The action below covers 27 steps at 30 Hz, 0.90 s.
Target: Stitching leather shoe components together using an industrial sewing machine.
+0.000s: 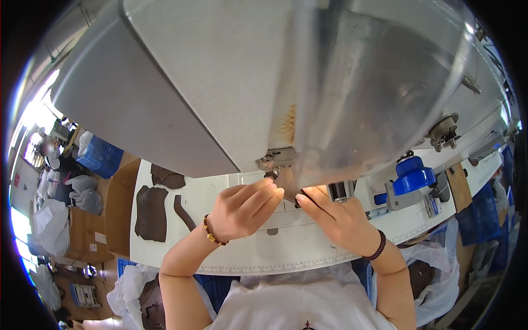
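Observation:
A large grey sewing machine (181, 82) fills the upper view, with its metal needle area (276, 159) just beyond my fingertips. My left hand (242, 209) is closed in a pinch left of centre, directly below the needle area. What it holds, if anything, is too small to make out. My right hand (344, 223) is closed at the fingertips, right of the left hand, with a small dark piece (300, 198) showing at them. The hands are a short gap apart over the white table (220, 258). A clear plastic guard (379, 93) hangs above my right hand.
Brown cut panels (150, 213) and a narrow curved brown strip (183, 213) lie left on the table. Right stand a blue plastic part (412, 176) and a grey metal bracket (404, 197). Cardboard boxes (88, 234) and plastic bags (52, 223) sit beyond the table's left side.

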Each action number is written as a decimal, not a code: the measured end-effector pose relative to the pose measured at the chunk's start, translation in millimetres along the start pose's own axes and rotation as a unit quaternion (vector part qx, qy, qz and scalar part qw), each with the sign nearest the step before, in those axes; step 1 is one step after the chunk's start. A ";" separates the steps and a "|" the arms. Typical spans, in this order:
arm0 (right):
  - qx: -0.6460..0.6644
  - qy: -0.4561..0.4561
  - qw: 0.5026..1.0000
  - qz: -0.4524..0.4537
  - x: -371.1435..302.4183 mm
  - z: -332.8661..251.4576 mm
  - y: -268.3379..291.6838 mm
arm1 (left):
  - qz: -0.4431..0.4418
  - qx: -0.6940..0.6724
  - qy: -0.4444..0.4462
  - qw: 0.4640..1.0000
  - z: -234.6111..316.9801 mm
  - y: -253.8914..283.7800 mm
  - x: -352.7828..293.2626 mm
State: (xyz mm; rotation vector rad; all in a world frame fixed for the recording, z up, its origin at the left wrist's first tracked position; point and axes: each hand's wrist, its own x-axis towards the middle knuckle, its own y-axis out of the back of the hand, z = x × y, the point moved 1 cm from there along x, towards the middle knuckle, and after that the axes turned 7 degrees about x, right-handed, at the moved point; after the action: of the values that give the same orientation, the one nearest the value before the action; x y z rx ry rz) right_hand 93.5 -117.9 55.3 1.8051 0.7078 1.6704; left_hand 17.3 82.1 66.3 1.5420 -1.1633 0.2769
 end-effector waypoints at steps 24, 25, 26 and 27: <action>0.280 -0.246 0.928 0.007 23.6 20.5 15.6 | 0.039 -0.055 0.046 0.997 -11.2 -15.7 0.2; 0.279 -0.248 0.928 0.008 22.8 22.9 15.6 | 0.039 -0.057 0.044 0.997 -10.9 -14.6 -1.3; 0.257 -0.193 0.947 0.026 22.2 26.6 15.9 | -0.001 -0.059 0.053 0.997 -10.3 -13.1 -5.0; 0.233 -0.136 0.962 0.044 23.0 29.0 16.4 | -0.040 -0.060 0.061 0.996 -10.9 -12.0 -7.8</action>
State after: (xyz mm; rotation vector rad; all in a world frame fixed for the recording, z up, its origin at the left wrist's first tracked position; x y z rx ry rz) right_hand 124.2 -114.5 81.5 2.3676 0.9656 1.3393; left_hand 27.2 94.1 57.1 1.4436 -1.0023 0.2396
